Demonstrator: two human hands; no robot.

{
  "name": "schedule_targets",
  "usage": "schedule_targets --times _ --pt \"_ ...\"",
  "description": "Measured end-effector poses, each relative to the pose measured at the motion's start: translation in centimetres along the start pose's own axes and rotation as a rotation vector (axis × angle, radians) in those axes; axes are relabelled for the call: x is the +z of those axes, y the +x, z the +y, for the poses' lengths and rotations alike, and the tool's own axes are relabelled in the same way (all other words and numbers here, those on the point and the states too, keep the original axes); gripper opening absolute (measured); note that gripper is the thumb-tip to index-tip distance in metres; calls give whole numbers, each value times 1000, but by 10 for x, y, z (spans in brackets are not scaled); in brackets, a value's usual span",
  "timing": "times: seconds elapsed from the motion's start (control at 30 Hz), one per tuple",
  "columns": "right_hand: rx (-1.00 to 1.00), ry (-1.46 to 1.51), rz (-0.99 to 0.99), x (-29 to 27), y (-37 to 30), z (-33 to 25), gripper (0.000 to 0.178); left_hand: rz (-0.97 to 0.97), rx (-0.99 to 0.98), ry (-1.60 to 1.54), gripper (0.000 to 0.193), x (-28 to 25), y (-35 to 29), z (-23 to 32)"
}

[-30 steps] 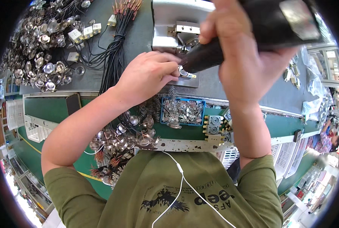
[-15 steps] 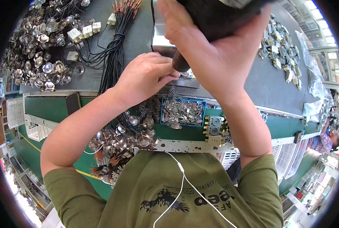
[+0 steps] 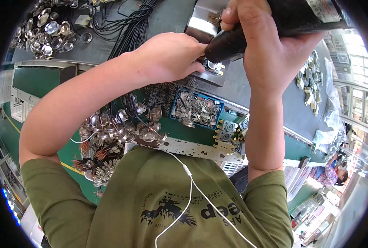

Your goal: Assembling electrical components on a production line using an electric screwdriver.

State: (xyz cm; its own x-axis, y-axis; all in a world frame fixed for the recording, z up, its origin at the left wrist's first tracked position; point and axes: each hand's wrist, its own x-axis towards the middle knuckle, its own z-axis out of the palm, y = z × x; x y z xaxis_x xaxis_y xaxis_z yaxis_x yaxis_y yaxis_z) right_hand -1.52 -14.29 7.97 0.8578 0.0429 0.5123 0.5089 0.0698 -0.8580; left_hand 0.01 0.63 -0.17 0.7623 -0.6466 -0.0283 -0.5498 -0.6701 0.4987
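A small round metal component (image 3: 212,66) with brass tabs sits on a shiny metal fixture block (image 3: 204,31) on the grey bench, directly under the black nose of a powered screwdriver (image 3: 250,31). The right hand (image 3: 270,45) is wrapped tightly around the screwdriver's dark body, fingers fully closed on it, holding it tilted down to the left so its tip meets the component. The left hand (image 3: 171,56) lies just beside, its fingers curled and pinched at the component's edge and touching the tool's nose; how firmly they grip the part cannot be told, since the nose and fingertips hide most of it.

Nearer the person, a blue tray (image 3: 197,109) of small metal clips stands at the bench edge, with a few square grey connectors (image 3: 229,130) just to its right. To its left, under the left forearm, lies a heap of round metal parts with wires (image 3: 122,128). A bundle of black wires (image 3: 130,29) runs up the bench beyond the left wrist, and another pile of round metal caps (image 3: 47,33) lies at the far left. A white earphone cable (image 3: 192,186) hangs down the olive shirt (image 3: 122,206).
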Motion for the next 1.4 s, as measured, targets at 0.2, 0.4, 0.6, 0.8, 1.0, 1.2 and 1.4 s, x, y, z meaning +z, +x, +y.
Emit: schedule_targets --times 0.2,0.4,0.6,0.8,1.0,1.2,1.4 --pt "-91 -73 15 -8 4 22 25 26 62 11 26 2 1 0" --pt "91 53 -8 -2 3 5 24 5 30 -9 26 6 1 -7" --pt "-215 103 -126 -7 10 32 26 137 93 -56 27 21 10 -20" --pt "-35 -157 282 -22 13 -35 18 287 299 121 27 17 0 -5" --pt "-162 -331 258 -97 46 11 35 104 410 121 34 1 -4 0" --pt "-185 -581 178 -153 45 18 55 103 364 158 32 0 -7 7" --pt "98 -1160 114 -247 -1 71 48 625 492 311 39 -54 -14 -9"
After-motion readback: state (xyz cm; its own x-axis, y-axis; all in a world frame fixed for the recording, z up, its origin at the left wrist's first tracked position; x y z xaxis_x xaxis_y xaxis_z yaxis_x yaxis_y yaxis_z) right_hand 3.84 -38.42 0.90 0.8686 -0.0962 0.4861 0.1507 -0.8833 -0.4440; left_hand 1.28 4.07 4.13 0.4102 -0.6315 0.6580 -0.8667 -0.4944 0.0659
